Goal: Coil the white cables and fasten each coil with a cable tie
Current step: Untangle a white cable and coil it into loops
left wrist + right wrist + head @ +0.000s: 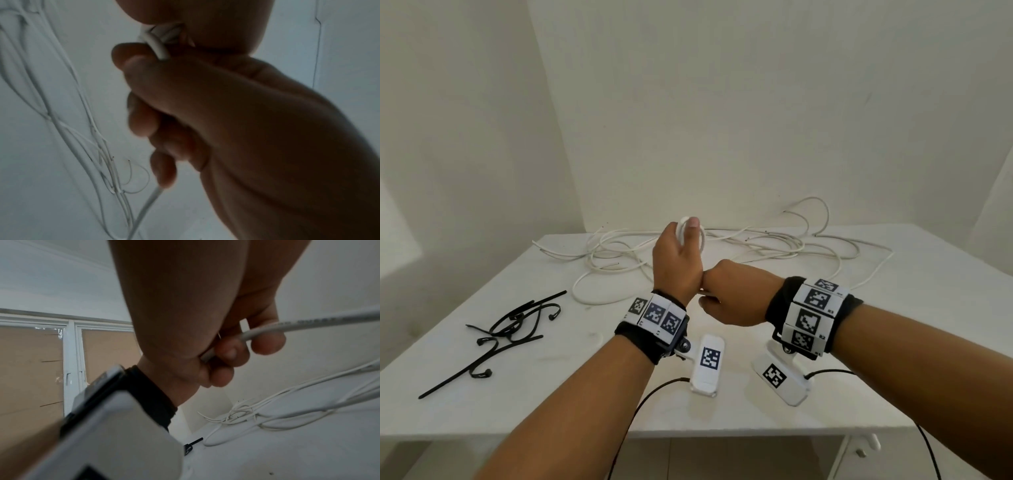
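We see a white table (739, 404) set against plain white walls, and in the right wrist view a white-framed window or door (69, 363) covered with brown cardboard. Loose white cables (756, 243) sprawl in a tangle along the far side of the table, some loops rising against the far wall. A heap of black cable ties (506, 332) lies on the near left of the tabletop.

Our left hand (676, 263) is raised above the middle of the table, fingers curled around a small white coil (693, 234), the thumb pressed over it. The left wrist view shows those fingers (141, 120) closed on the cable, with a strand trailing down toward the table.

Our right hand (736, 294) sits just to the right, its knuckles touching the left wrist. Its fingers (265, 344) are curled around a straight run of the same white cable (308, 323), which leads off to the right.
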A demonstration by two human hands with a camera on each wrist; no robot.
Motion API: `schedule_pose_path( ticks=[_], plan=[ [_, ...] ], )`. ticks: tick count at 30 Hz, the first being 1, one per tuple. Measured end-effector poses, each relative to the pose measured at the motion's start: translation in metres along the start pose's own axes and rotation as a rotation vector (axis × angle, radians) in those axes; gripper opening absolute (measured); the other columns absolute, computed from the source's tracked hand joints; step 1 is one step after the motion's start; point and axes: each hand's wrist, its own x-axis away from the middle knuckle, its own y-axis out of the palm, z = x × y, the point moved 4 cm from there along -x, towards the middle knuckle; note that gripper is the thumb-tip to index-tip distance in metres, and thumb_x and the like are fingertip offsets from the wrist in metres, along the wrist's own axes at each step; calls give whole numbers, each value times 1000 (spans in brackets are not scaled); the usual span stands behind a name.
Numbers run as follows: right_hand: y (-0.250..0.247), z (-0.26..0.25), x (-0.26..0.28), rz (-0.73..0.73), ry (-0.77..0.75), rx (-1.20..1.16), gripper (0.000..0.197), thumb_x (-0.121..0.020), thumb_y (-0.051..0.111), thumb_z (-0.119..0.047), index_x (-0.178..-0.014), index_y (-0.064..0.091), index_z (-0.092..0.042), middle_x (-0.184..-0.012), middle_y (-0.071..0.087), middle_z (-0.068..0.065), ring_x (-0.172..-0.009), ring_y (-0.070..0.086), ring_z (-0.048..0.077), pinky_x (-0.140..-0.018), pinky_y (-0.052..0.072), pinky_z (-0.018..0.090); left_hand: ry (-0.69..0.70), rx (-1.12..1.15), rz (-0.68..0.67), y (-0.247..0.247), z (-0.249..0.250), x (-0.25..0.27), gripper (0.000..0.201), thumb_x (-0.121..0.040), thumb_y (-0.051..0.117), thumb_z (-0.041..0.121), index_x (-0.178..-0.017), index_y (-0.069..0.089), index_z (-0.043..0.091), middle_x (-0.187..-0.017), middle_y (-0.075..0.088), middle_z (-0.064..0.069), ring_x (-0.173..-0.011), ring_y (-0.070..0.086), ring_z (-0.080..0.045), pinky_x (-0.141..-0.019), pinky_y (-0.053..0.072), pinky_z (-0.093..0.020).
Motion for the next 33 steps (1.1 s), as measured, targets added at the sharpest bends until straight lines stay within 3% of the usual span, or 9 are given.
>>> schedule_pose_path(
  ticks=[2,6,10,14,20,25,28,31,33],
  plan=[
    [-4,-1,-1,-9,9,-25,38,-95,46,-16,-62,34,-28,-61,44,-6,-53,42,9,-52,31,22,33,7,-90,4,1,1,36,-102,43,33,-72,45,15,-60,45,7,-54,41,-6,-55,34,-19],
    [-14,6,-1,55,26,-76,31,-92,52,-19,-62,47,-20,-57,49,-5,-55,47,13,-58,40,28,-37,22,-403,9,-11,8,22,-93,41,23,-72,37,17,-63,40,6,-60,36,-14,-60,34,-37],
    [-17,7,3,102,7,-104,13,-87,61,-21,-79,71,-17,-65,64,-5,-61,53,14,-62,49,30,19,-105,-632,9,-9,13,24,-87,30,28,-66,29,17,-63,33,2,-55,28,-8,-56,26,-23],
    [-20,11,5,197,-7,-160,10,-86,64,-22,-85,74,-20,-71,71,-5,-63,59,14,-63,52,31,31,-126,-620,6,-5,11,48,-107,24,35,-62,29,19,-57,35,6,-53,32,-8,-59,30,-27],
    [-24,18,0,272,-37,-207,9,-82,62,-25,-81,71,-23,-70,70,-7,-61,61,15,-61,55,40,7,-123,-590,8,-10,3,61,-106,15,47,-57,37,18,-52,42,8,-52,40,-11,-62,39,-32],
    [-35,24,5,301,-42,-245,5,-77,74,-29,-78,72,-24,-71,70,-11,-64,62,7,-62,55,36,-169,-77,-823,13,-11,16,75,-95,3,68,-53,40,17,-44,38,5,-39,32,-12,-45,32,-23],
    [-46,33,7,333,-50,-293,16,-76,82,-35,-81,72,-24,-70,69,-13,-64,61,4,-60,51,26,-287,126,-908,10,-8,22,63,-93,17,69,-60,40,20,-52,30,5,-45,20,-11,-44,20,-23],
    [-56,48,9,395,-39,-402,10,-82,79,-31,-83,74,-23,-68,69,-14,-63,62,8,-61,49,22,-305,269,-861,0,-3,18,45,-91,45,51,-62,54,19,-54,28,3,-46,19,-12,-44,19,-21],
    [-57,60,10,434,-5,-461,8,-85,76,-31,-84,76,-23,-63,66,-16,-57,55,6,-58,44,17,-309,356,-808,-8,-1,15,36,-92,56,38,-70,48,10,-54,26,4,-45,18,-11,-43,20,-20]
  ],
)
